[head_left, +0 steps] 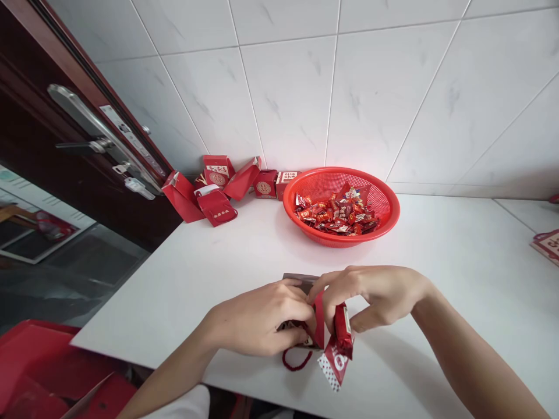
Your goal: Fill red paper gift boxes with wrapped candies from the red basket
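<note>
Near the table's front edge lies a small red box (pixel 320 320) with a dark red cord loop (pixel 297 366) below it. My left hand (pixel 266 319) is closed on the box, its fingertips at the opening. Over the box's right side, my right hand (pixel 375 294) has curled fingers, with a red wrapped packet (pixel 343 329) between them and the thumb. A red and white triangular piece (pixel 335 366) with a dotted edge hangs below the packet. The fingers partly hide the box's inside.
A red plastic basket (pixel 340 241) of wrapped sweets (pixel 338 215) stands behind the hands. Several red boxes (pixel 218 206) are by the wall at the back left. A red card (pixel 548 245) lies at the far right of the white table (pixel 174 291). A dark door (pixel 26 116) is at left.
</note>
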Available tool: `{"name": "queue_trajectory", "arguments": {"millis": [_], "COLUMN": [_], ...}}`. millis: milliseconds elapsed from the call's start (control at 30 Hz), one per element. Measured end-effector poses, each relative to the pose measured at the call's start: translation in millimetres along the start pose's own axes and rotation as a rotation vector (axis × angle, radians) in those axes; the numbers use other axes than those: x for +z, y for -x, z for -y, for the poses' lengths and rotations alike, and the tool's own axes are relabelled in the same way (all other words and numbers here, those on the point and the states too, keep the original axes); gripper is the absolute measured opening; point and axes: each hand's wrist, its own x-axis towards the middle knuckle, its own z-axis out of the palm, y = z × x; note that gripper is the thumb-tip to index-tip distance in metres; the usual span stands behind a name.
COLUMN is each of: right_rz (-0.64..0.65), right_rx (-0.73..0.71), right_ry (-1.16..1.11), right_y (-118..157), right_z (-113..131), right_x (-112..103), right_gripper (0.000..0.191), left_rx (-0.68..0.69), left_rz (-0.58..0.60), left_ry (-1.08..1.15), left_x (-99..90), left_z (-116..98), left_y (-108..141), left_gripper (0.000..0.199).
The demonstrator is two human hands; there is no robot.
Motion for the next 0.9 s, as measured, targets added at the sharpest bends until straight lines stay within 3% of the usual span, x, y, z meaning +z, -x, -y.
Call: {"name": "queue_trajectory", "arguments": {"millis": [133,267,433,633,767,900], "right_rz": [-0.022,0.01,-0.023,-0.081,-0.094,-0.103], "right_rx": [0.012,0.033,0.091,0.13,0.11,0.106], "right_ry": [0.04,0.104,0.123,0.11,0.129,0.148], "right_y": [-4,4,31,41,34,33], "right_z": [-2,1,4,10,13,15], "right_x": [5,9,25,42,44,45], "right_gripper": [0.029,0.025,0.026,0.027,0.03,0.03], "left_rx": [0.012,0.043,-0.2,-0.196,-0.095,-0.125], "left_rz": [0.029,0.042,-0.046,0.115,0.162,0.222], "left_ry": [0.013,-0.031,-0.25,-0.577,-0.558,-0.593], "left_x": [-0.4,-2.5,-10.8,-8.4,1.8,9.3], "left_z": [0,-1,2,-3,-6,1], "left_y": [2,4,7,-18,-38,-46], "left_gripper": [0.014,0.014,0.022,0.031,0.038,0.039]}}
